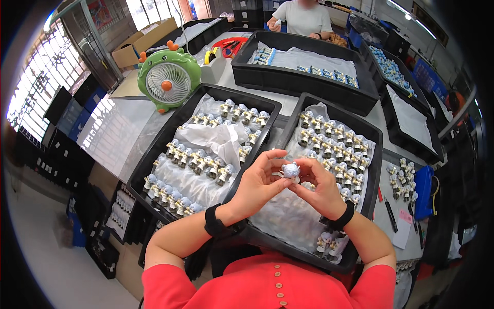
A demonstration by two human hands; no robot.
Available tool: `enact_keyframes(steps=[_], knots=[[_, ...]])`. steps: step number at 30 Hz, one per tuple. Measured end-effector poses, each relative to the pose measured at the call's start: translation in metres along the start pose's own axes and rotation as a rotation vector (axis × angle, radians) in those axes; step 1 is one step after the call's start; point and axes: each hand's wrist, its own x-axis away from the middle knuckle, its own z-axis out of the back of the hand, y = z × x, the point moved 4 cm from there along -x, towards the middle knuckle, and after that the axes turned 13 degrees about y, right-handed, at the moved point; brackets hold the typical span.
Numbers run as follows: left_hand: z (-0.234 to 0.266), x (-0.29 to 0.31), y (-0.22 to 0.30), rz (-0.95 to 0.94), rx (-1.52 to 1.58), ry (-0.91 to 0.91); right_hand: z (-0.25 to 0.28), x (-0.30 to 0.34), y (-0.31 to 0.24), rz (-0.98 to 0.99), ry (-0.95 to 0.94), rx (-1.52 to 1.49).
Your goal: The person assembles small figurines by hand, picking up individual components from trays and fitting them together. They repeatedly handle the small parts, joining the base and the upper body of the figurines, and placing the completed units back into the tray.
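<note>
Between my two hands I hold a small figurine (291, 171) with a pale blue-grey head, raised over the right-hand black tray (377, 154). My left hand (261, 177) grips it from the left with thumb and fingers. From the other side, my right hand (320, 186) closes on it as well; the lower part of the figurine is mostly hidden by my fingers. Rows of like figurines (339, 149) stand on white sheeting in that tray, with a couple more near its front corner. The left-hand black tray (275, 110) carries further rows and a crumpled white sheet (216, 139).
A green desk fan (191, 69) stands beyond the left tray. Another black tray (303, 85) with small blue-and-white pieces lies behind. On the right are loose figurines (403, 179), a pen (391, 215) and a blue pouch (424, 193). A person (302, 19) works across the table.
</note>
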Motion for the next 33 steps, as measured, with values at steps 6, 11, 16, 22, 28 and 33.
enact_keyframes(steps=[6, 11, 16, 22, 28, 33], knots=[[-0.001, -0.001, -0.002, -0.082, -0.01, -0.049, -0.004, 0.002, 0.014, -0.19, -0.02, -0.234], [0.003, -0.004, -0.006, -0.04, 0.048, -0.028, -0.006, 0.003, 0.018, -0.303, -0.053, -0.318], [0.006, -0.005, -0.005, -0.035, 0.11, 0.013, -0.007, 0.003, 0.006, -0.306, -0.068, -0.323], [0.009, -0.008, -0.008, 0.075, 0.162, 0.046, -0.006, 0.003, 0.008, -0.265, -0.063, -0.287], [0.008, -0.008, -0.005, 0.067, 0.191, 0.07, -0.004, 0.003, 0.01, -0.248, -0.03, -0.256], [0.008, -0.008, -0.008, 0.067, 0.166, 0.077, -0.001, 0.003, 0.006, -0.116, 0.038, -0.131]])
